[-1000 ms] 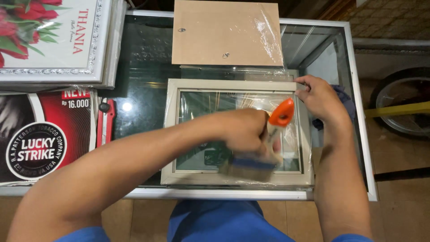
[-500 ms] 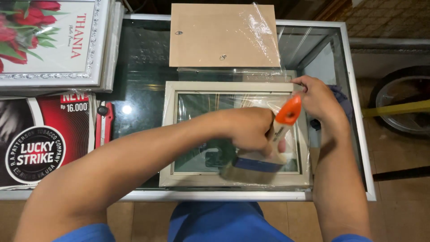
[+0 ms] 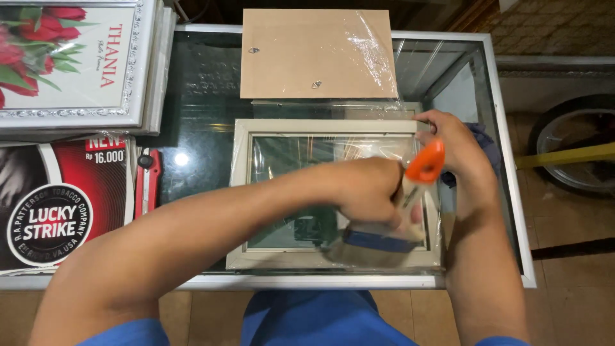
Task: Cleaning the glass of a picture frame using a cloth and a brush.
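A pale picture frame with a glass pane lies flat on a glass-topped counter. My left hand reaches across the frame and grips a paintbrush with an orange handle tip, a blue ferrule and pale bristles that rest on the frame's lower right part. At the frame's upper right corner my right hand presses down on the frame and holds nothing else.
A brown backing board partly covered in clear film lies behind the frame. Framed flower pictures are stacked at the left above a red and black poster. A red tool lies beside it. A wheel stands at the right.
My left hand has shifted the brush slightly to the right and down over the frame's lower right corner. My right hand stays on the upper right corner.
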